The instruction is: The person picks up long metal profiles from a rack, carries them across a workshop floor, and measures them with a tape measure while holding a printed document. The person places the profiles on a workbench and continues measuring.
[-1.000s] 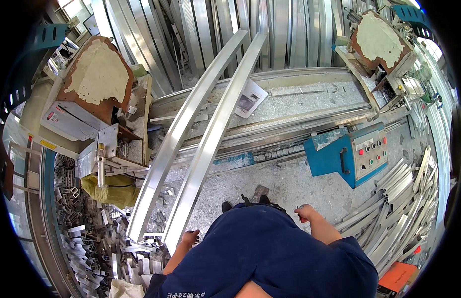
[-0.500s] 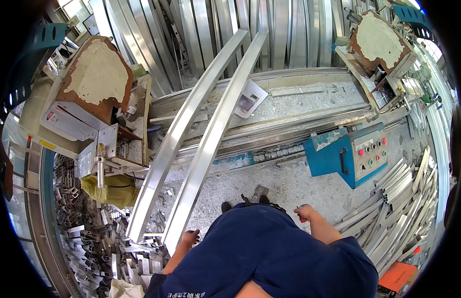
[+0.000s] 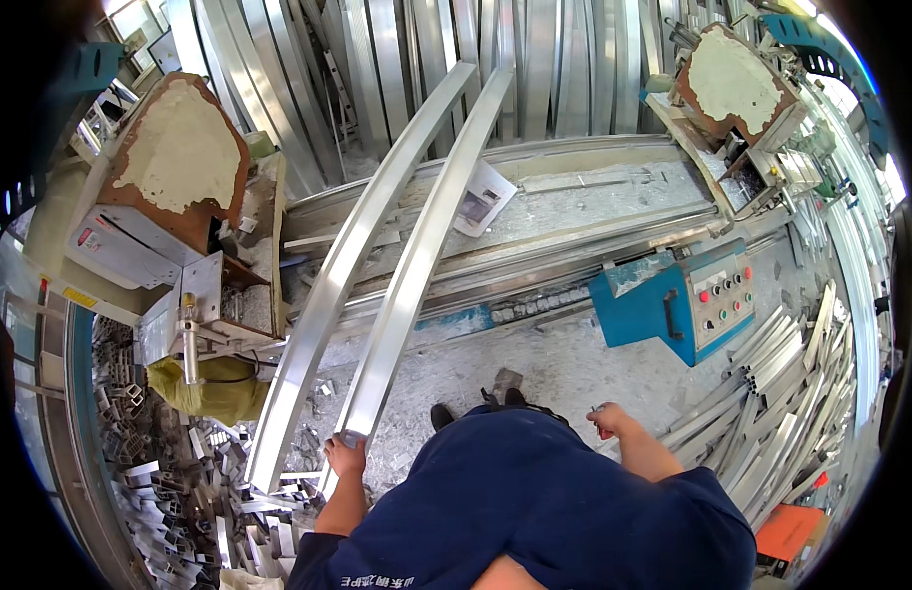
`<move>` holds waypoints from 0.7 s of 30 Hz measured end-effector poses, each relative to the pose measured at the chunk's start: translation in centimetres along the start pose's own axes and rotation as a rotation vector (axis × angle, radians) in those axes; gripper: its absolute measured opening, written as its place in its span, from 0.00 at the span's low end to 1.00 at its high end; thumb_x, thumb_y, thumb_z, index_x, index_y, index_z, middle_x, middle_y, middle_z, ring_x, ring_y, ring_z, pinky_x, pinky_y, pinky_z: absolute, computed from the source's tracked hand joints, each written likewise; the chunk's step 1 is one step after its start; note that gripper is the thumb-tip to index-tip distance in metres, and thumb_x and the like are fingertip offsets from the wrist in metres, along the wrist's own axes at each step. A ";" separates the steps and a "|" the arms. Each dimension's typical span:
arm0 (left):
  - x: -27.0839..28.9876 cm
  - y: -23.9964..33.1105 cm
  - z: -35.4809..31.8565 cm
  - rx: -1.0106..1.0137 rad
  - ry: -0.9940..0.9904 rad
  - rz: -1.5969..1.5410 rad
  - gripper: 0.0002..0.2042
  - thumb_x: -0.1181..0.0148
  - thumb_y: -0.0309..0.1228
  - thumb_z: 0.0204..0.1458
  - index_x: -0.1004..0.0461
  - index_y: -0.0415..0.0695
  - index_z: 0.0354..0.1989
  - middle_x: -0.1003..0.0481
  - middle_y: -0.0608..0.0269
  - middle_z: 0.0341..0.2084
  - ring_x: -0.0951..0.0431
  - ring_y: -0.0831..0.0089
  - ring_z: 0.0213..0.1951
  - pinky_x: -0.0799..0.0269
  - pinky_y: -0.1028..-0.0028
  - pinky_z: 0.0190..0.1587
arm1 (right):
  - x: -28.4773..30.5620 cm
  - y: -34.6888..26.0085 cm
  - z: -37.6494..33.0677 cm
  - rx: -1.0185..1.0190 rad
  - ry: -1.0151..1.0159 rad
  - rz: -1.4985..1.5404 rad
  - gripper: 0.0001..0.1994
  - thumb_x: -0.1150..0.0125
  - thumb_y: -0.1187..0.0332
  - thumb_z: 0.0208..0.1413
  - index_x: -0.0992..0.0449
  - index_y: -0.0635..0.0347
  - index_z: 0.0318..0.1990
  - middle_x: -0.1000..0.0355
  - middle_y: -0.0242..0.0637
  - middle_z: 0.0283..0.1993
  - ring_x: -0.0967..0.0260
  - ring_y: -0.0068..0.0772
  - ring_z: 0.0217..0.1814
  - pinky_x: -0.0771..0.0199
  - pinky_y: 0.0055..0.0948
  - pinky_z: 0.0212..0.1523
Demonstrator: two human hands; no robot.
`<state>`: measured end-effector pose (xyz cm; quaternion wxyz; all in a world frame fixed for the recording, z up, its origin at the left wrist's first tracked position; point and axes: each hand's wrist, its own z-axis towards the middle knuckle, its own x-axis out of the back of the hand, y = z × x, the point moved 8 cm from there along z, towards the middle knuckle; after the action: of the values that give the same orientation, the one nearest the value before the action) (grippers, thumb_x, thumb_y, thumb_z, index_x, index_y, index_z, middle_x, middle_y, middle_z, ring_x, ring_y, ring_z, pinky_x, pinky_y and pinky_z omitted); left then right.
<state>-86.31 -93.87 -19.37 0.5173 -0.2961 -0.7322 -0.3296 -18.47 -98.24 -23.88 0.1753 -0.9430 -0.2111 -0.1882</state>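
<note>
Two long silvery aluminium profiles (image 3: 315, 339) (image 3: 405, 285) slant side by side from the far stock down toward my left. My left hand (image 3: 347, 457) is closed over the near part of the right-hand profile, its fingers across the metal. The left-hand profile lies just beyond that hand, untouched. Out to the right of my body, my right hand (image 3: 609, 421) is closed around a small red object with a dark tip. Most of that object is covered by the fingers, so its kind cannot be made out.
A blue control box (image 3: 677, 307) with buttons stands ahead on the right. Machine heads (image 3: 180, 162) (image 3: 736, 84) flank a long bed (image 3: 584, 192) with a paper sheet (image 3: 485, 199). Offcuts (image 3: 176, 501) heap at left; loose profiles (image 3: 770, 393) pile at right. More profiles (image 3: 564, 69) stand behind.
My left hand has moved forward from beside the right-hand profile and taken hold of it. The whole view has shifted slightly; my right hand keeps nearly the same pose.
</note>
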 end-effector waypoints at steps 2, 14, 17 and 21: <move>0.5 0.8 1.1 -0.013 0.034 0.051 0.35 0.33 0.47 0.40 0.36 0.39 0.54 0.34 0.47 0.50 0.37 0.50 0.55 0.39 0.58 0.57 | 0.8 -0.8 -2.0 0.080 0.092 0.052 0.15 0.36 0.63 0.44 0.28 0.68 0.26 0.31 0.42 0.19 0.34 0.32 0.16 0.32 0.33 0.18; -3.6 0.8 8.1 -0.119 -0.223 0.090 0.31 0.56 0.60 0.53 0.26 0.39 0.36 0.24 0.44 0.37 0.23 0.47 0.39 0.29 0.54 0.42 | -0.2 -0.8 -11.5 -0.083 0.110 -0.119 0.20 0.37 0.61 0.45 0.27 0.74 0.36 0.29 0.42 0.17 0.30 0.32 0.16 0.28 0.31 0.19; -3.2 0.4 9.9 -0.168 -0.252 0.075 0.31 0.57 0.60 0.54 0.26 0.39 0.35 0.23 0.43 0.33 0.23 0.47 0.38 0.29 0.55 0.42 | -2.0 -0.5 -11.6 -0.051 0.072 -0.106 0.25 0.37 0.60 0.46 0.30 0.76 0.44 0.29 0.42 0.19 0.30 0.32 0.17 0.28 0.31 0.19; -4.9 -1.4 13.2 -0.201 -0.442 -0.088 0.33 0.57 0.59 0.55 0.24 0.35 0.33 0.24 0.40 0.34 0.25 0.45 0.41 0.31 0.55 0.46 | -4.0 -1.7 -12.5 -0.034 0.050 -0.123 0.28 0.37 0.60 0.45 0.32 0.75 0.49 0.27 0.44 0.22 0.29 0.32 0.18 0.28 0.31 0.20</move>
<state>-93.43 -84.77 -27.58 0.2976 -0.3789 -0.8033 -0.3501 -26.14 -103.24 -14.34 0.1526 -0.9260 -0.2613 -0.2256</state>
